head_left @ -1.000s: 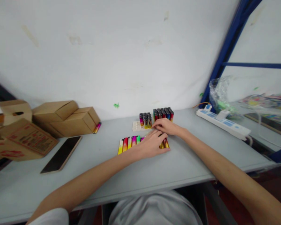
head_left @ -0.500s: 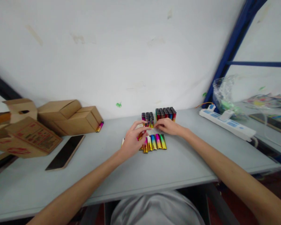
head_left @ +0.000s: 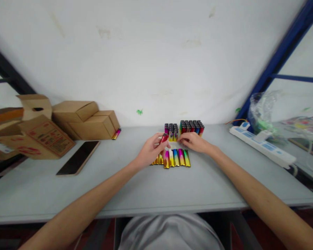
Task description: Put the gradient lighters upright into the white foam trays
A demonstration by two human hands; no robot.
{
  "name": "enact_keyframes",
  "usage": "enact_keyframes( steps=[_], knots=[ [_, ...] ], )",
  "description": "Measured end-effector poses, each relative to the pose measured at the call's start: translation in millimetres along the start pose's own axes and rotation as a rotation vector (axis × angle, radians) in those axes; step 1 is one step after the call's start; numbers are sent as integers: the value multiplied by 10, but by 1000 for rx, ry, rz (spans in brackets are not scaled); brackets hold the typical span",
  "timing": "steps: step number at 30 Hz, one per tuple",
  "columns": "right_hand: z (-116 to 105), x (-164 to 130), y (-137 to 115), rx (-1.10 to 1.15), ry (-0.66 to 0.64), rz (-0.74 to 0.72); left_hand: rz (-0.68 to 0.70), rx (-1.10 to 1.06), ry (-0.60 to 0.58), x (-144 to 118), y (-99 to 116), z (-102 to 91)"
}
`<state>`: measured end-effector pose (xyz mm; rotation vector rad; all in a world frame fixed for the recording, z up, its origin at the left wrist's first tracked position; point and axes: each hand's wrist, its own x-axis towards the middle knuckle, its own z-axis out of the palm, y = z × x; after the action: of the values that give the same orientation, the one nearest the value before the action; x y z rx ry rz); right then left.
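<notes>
My left hand point(head_left: 149, 151) is closed around a red lighter point(head_left: 164, 138), holding it tilted above a row of lighters. Those lying lighters point(head_left: 182, 158), shiny in gold, pink, blue and green, are side by side on the table; the row's left end is partly behind my left hand. My right hand point(head_left: 194, 141) rests with its fingers drawn together just in front of the upright lighters; whatever is in its fingertips is hidden. Two blocks of lighters stand upright behind my hands, a smaller block point(head_left: 171, 131) on the left and a larger block point(head_left: 192, 127) on the right.
On the left of the table point(head_left: 125, 187) are a phone point(head_left: 78, 158), an opened carton point(head_left: 45, 137) and closed cardboard boxes point(head_left: 91, 125). A loose lighter point(head_left: 116, 134) lies beside them. At the right are a white power strip point(head_left: 263, 146) and a plastic bag point(head_left: 264, 107).
My left hand has turned, so the red lighter now shows more clearly in its fingers. My right hand stays by the upright lighters. The whole view has shifted slightly.
</notes>
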<state>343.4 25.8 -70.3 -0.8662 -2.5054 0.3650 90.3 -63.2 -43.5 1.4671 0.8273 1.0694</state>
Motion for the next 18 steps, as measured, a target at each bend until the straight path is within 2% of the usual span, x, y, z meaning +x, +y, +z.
enact_keyframes(
  steps=[4, 11, 18],
  knots=[
    [-3, 0, -4, 9, -3, -6, -125, -72, 8, 7, -25, 5],
    [3, 0, 4, 6, 5, -1, -233, -118, -67, 49, -14, -50],
    [23, -7, 42, -1, 11, -13, -264, -48, 60, 57, -23, -51]
  ],
)
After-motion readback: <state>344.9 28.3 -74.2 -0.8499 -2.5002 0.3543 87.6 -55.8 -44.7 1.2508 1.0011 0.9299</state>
